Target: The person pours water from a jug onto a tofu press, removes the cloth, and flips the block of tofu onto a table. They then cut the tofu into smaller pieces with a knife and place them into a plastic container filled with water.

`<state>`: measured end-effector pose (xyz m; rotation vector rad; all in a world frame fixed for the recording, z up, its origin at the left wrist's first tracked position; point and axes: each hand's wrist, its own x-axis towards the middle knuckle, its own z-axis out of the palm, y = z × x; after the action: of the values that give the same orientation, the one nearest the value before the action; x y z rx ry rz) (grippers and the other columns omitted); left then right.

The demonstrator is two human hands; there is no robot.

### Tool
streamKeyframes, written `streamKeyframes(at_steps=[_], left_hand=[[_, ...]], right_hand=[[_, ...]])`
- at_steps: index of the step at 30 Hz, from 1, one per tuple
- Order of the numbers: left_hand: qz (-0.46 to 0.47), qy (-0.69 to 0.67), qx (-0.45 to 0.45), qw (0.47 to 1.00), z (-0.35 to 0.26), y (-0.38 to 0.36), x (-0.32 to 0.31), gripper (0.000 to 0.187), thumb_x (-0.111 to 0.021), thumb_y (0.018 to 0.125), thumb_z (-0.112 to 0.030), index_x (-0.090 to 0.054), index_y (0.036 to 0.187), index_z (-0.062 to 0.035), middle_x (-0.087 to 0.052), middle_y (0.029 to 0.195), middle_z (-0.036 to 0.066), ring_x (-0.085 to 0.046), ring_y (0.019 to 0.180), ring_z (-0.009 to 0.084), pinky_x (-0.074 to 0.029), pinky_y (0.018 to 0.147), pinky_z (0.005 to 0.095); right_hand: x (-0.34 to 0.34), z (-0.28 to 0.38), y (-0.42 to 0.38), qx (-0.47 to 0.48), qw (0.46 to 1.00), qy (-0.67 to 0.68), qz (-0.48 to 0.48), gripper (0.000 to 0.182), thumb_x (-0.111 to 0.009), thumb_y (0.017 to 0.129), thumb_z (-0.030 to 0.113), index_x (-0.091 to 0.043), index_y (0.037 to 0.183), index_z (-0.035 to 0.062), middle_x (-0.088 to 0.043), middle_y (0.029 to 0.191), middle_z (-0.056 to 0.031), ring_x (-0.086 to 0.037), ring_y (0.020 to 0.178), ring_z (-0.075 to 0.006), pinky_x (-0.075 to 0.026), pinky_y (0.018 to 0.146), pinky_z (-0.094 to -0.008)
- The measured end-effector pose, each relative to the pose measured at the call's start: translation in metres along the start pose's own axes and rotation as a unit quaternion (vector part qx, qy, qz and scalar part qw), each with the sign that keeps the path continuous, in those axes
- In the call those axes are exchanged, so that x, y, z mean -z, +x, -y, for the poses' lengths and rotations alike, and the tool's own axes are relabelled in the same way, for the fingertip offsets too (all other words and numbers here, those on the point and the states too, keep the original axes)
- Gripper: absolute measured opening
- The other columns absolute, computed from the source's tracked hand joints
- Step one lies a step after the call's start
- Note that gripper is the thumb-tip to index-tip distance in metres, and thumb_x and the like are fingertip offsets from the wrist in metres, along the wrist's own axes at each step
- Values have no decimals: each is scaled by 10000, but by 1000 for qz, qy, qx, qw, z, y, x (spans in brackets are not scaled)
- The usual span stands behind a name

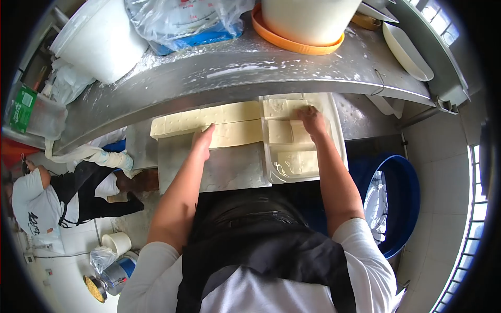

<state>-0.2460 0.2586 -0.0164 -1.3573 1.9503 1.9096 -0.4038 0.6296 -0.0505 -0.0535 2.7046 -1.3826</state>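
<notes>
Pale, dimpled blocks (235, 133) lie in two long rows on a metal surface below the shelf. My left hand (203, 140) rests at the near row, its thumb raised against the block edge; what its other fingers do is hidden. To the right sits a whitish tray (338, 130) with several square pale pieces in it, some under liquid at the near end. My right hand (311, 121) is over the tray's far part, fingers curled down at the pieces. Whether it grips one is too small to tell.
A steel shelf (235, 78) crosses in front, bearing a white bucket (104, 41), a bagged scale (188, 23) and a container on an orange dish (297, 46). A blue barrel (409, 208) stands right. Another person (47, 198) is at the left.
</notes>
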Motion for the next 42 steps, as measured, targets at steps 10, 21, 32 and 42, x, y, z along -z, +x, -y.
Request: streamKeyframes(at_steps=[10,21,32,42], left_hand=[[98,-64,-178,977,62,27,20,575,-805,863,-418,-615,1316,-120,-663,1292,52,-598,1194,223,-476,956,471],[340,-277,-86,895,-2,-91,2,452,-592,1035,-433,-574,1363,-123,-680,1186,54,-662,1027,196,-545,805,400],[89,549,-390,734,89,-59,83,972,-820,800,-552,-422,1520,-35,-395,1555,292,-414,1422,440,-366,1148,571],[124,644,-307,690,98,-78,102,1225,-856,700,-577,-201,1644,-153,-45,1686,302,-10,1544,550,-80,1189,733]], right_hand=[[-1,34,-36,17,983,-71,-166,509,-683,918,335,-614,1263,-33,-692,1173,-262,-658,1074,-426,-516,943,-474],[-64,178,-174,38,939,322,112,685,-746,966,229,-399,1501,-21,-608,1322,-176,-600,1198,-229,-510,991,-379],[44,28,-113,-126,888,434,-81,481,-704,910,138,-585,1365,36,-713,1081,-71,-700,859,-158,-548,629,-299],[9,19,-97,-62,992,-14,-109,658,-685,889,383,-578,1389,-31,-675,1256,-287,-649,1189,-404,-503,1014,-442]])
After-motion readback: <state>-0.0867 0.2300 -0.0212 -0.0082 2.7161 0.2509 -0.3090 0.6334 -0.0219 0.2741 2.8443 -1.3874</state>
